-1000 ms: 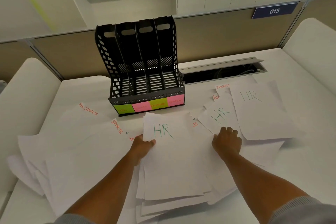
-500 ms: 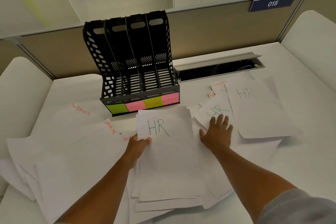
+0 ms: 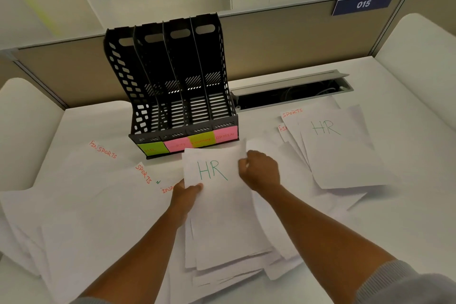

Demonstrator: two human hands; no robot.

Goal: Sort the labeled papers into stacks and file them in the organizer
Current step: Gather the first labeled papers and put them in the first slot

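Between left hand [image 3: 185, 194] and right hand [image 3: 261, 171], both gripping: HR sheet [image 3: 217, 195].

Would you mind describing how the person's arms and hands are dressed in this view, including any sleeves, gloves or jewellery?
Both hands are bare: no gloves, and no rings or watch that I can see on the left hand or the right hand. The forearms are uncovered too. Grey knit sleeves are pushed up towards the elbows, with a ribbed cuff on the right sleeve; the left sleeve barely shows at the bottom edge.
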